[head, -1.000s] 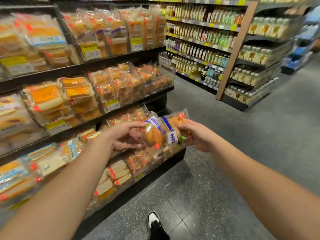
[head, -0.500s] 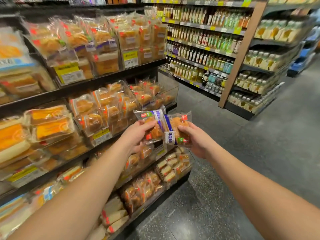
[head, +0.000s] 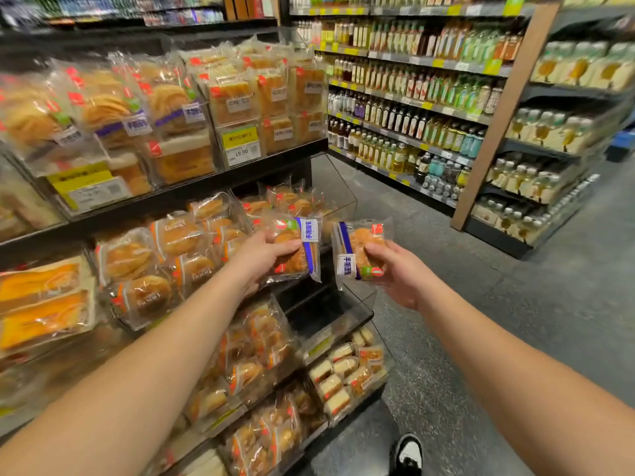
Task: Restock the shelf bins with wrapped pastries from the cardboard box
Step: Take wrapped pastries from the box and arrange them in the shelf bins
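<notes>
An open stretch of floor (head: 515,338) is lying to the right of both arms, giving free passage there. On the left, the bins (head: 178,255) are sitting packed with wrapped pastries, leaving little room to reach in. One clear bin (head: 343,197) at the shelf's end is standing mostly open, with a few packs at its back. Below it a dark gap (head: 309,314) is showing. Beyond the aisle, bottle shelves (head: 412,115) are blocking the way ahead.
</notes>
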Motion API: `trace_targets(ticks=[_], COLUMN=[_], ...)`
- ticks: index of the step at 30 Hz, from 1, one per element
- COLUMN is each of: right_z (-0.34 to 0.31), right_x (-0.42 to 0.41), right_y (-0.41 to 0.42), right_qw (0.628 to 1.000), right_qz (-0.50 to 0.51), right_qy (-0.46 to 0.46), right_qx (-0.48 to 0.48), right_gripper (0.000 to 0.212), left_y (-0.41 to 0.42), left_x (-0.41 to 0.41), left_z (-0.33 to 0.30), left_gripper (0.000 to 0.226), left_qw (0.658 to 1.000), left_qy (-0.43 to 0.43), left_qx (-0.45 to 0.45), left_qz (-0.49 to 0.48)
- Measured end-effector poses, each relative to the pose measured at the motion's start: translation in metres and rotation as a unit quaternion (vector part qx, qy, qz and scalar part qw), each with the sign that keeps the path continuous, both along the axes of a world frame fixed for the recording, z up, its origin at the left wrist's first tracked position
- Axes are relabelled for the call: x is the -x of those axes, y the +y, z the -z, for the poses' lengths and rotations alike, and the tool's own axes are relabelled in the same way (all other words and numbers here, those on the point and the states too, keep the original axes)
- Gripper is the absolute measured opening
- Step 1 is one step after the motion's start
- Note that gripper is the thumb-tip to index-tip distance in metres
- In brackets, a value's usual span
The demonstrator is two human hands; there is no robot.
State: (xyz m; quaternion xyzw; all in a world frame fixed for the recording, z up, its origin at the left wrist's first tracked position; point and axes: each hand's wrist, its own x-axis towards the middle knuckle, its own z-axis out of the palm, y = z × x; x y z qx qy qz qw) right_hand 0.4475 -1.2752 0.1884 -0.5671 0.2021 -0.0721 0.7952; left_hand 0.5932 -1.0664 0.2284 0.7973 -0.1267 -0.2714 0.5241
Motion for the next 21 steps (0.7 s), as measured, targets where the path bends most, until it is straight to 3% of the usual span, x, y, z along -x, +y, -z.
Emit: trace_targets(ticks=[5,11,16,21], right_z=[-0.007,-0.019,-0.017,-0.01], right_x=[-0.054,-0.11,-0.143,-0.17], right_y=[-0.071,-0.149,-0.197,-0.215], right_qw=[1.0,0.999,0.997,0.996], right_qz=[-0.007,-0.009,-0.044,-0.071], right_qy=[-0.016,-0.022,-0.018,-0.014], right_qx=[0.024,0.044,0.06,0.056], right_gripper=[0.034,0.025,0.03,0.031], left_y=[-0.056,-0.125,-0.168,-0.189], left_x=[-0.045,-0.098,-0.12,-0.133], left_z=[-0.014,-0.021,-0.014,0.008], left_gripper=[0.074,0.064,0.061,0.062], left_qw=[0.992,0.98,0.94,0.898], left_qy=[-0.113,-0.167,-0.255,-0.288], left_qx=[-0.054,-0.094,-0.224,-0.333], left_qz=[-0.025,-0.061,-0.043,0.01])
